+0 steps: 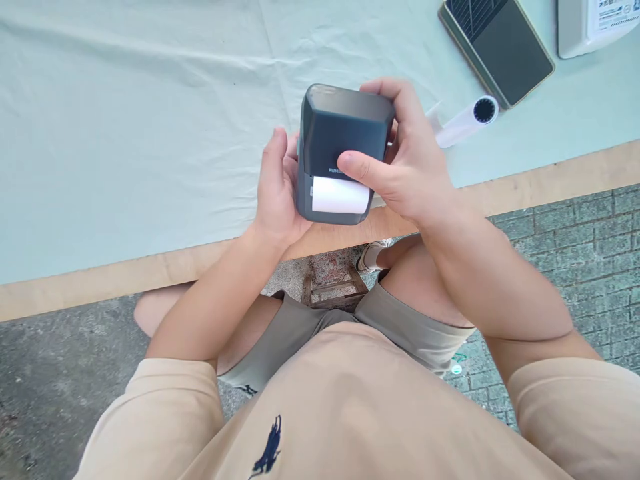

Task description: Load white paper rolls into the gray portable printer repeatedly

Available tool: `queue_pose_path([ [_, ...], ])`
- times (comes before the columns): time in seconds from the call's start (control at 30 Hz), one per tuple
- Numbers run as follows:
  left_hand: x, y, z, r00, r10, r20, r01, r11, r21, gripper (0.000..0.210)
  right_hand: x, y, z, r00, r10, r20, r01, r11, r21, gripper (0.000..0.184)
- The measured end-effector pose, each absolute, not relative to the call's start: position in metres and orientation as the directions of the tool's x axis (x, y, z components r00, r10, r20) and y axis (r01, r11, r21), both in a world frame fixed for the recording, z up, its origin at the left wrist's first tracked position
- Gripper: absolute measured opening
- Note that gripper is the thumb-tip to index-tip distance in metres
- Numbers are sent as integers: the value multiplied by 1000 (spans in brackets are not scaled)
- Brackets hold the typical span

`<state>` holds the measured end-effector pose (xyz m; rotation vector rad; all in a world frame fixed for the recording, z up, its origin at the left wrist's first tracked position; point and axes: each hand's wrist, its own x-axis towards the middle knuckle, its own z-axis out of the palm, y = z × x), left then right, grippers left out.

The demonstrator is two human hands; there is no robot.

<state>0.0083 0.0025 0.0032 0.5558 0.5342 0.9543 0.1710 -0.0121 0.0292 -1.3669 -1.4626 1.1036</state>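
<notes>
A dark label printer (345, 143) is held between both hands, above the near edge of the table. White label paper (340, 195) shows in its lower opening. My left hand (281, 193) supports the printer from its left side and underneath, thumb pointing up and the fingers mostly hidden behind it. With fingers wrapped around the right side, my right hand (413, 157) grips the printer, its thumb lying on the top cover near the printed lettering. Just beyond my right hand lies a white paper roll (463, 125) with a black core end.
A pale green cloth (150, 133) covers the table, whose wooden edge (110, 280) runs along the front. At the upper right lies a flat, dark, glossy phone-like device (505, 50). Beside it is a white object with a printed label (583, 30). A wooden stool (335, 290) stands below.
</notes>
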Motion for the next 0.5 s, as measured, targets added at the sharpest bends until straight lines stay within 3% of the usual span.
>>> queue_pose_path([
  [0.1, 8, 4, -1, 441, 872, -211, -626, 468, 624, 43, 170, -11, 31, -56, 998, 17, 320, 34, -947, 73],
  [0.27, 6, 3, 2, 390, 872, -297, -552, 479, 683, 32, 175, -11, 31, -149, 989, -12, 291, 32, -956, 62],
  [0.5, 6, 2, 8, 326, 879, -348, -532, 475, 701, 27, 189, -16, 34, -303, 949, -88, 210, -24, -977, 86],
])
